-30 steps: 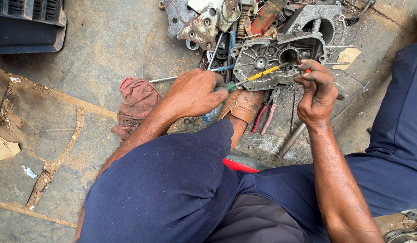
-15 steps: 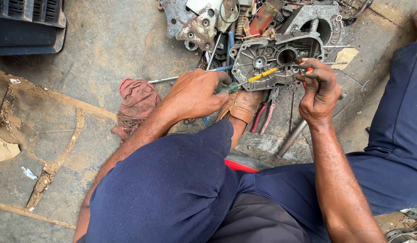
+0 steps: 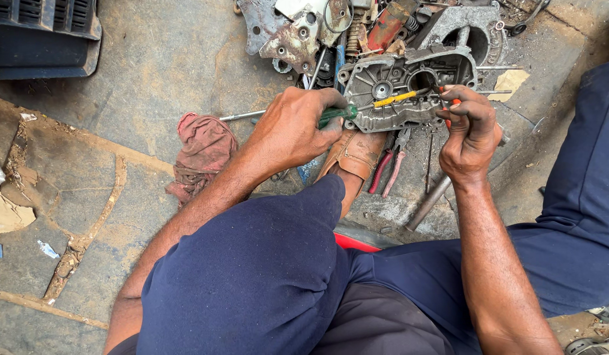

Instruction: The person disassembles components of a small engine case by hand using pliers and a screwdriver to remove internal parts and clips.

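Observation:
My left hand [image 3: 296, 128] is closed around the green handle of a screwdriver [image 3: 377, 103] with a yellow shaft section; its tip points into the round opening of a grey metal engine casing [image 3: 400, 92] lying on the ground. At the casing's right edge, my right hand [image 3: 469, 131] is curled around a small tool with an orange handle, most of it hidden by my fingers. My foot in a brown sandal [image 3: 354, 154] rests just below the casing.
Red-handled pliers [image 3: 388, 167] and a metal rod [image 3: 428, 204] lie by the sandal. A reddish rag [image 3: 203, 154] sits to the left. More rusty metal parts [image 3: 298, 33] pile at the top. A dark plastic crate [image 3: 42, 36] is at top left.
Both hands stay at the casing, with only slight shifts; the screwdriver remains aimed into the opening.

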Demonstrator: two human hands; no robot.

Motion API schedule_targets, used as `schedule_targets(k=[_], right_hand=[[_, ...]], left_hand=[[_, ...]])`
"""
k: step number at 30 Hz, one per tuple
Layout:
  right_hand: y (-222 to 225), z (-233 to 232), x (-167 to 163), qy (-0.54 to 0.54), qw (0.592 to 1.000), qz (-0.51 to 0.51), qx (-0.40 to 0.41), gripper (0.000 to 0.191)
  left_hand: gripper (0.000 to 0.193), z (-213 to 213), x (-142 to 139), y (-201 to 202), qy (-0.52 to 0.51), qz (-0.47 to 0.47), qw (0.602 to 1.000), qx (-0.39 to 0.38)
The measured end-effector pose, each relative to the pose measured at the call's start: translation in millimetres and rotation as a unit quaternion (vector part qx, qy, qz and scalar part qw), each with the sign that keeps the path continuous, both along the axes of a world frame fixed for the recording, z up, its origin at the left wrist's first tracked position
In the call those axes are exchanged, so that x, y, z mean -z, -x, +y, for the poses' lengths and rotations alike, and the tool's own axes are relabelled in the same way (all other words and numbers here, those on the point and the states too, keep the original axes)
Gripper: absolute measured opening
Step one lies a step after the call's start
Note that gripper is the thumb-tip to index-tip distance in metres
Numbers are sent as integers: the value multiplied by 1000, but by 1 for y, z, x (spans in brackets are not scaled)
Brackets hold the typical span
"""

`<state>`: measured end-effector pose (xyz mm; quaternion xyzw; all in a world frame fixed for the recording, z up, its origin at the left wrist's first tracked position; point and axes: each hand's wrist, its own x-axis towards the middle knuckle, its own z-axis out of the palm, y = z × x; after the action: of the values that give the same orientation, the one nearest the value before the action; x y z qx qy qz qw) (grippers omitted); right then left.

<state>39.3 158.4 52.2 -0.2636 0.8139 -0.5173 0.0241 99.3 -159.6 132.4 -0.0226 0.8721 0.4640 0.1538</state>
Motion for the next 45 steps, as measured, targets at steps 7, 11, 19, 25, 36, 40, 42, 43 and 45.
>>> schedule_targets(k=[7, 11, 19, 25, 36, 40, 42, 43, 45], right_hand=[[1, 1, 1, -10, 1000, 9, 1, 4], [1, 1, 1, 3, 1000, -4, 0, 5], [1, 0, 0, 5, 1000, -18, -2, 3], [0, -3, -3, 14, 1000, -12, -6, 21], [8, 12, 4, 5, 1000, 18, 5, 34], [9, 12, 6, 21, 1000, 9, 0, 33], [8, 10, 6, 20, 1000, 2, 4, 32], [7, 10, 5, 19, 1000, -1, 7, 32], [6, 10, 5, 10, 1000, 8, 8, 32]], left_hand=[[31, -3, 9, 0, -44, 93, 994, 28], [29, -2, 9, 3, -12, 131, 989, 65], [26, 5, -10, 37, 55, 148, 975, 155], [15, 22, -25, 66, 94, 158, 963, 195], [17, 25, -17, 64, 137, 194, 951, 199], [19, 23, -16, 58, 122, 215, 951, 185], [21, 24, -15, 56, 119, 200, 954, 190], [22, 25, -14, 55, 118, 194, 955, 192], [21, 26, -12, 52, 99, 224, 954, 171]])
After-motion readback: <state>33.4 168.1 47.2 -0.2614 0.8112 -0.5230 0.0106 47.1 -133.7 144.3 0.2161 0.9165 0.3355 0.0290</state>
